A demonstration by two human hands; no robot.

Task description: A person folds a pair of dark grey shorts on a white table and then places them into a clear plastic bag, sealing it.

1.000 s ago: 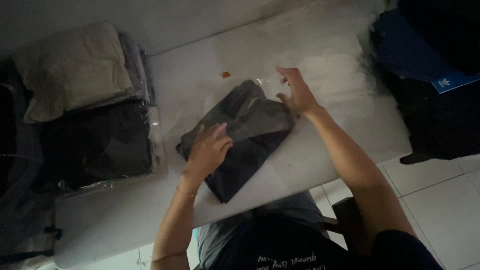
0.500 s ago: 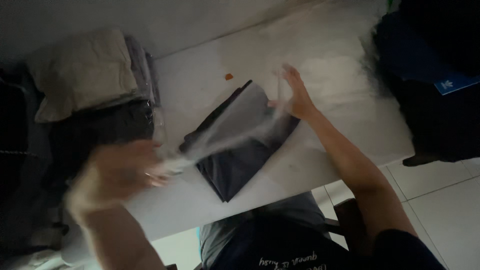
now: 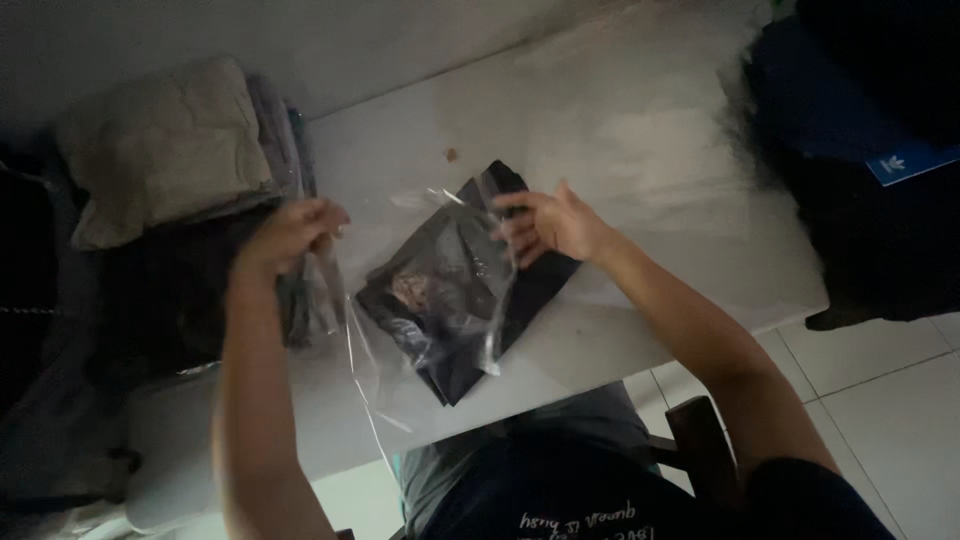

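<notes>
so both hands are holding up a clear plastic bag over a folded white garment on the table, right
Not quite: the garment is dark, not white. The head view shows the left hand and right hand holding the clear plastic bag up over it on the table.

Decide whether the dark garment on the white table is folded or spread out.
Folded. The dark garment lies as a compact rectangle on the table, behind the clear plastic bag held up by left hand and right hand.
</notes>
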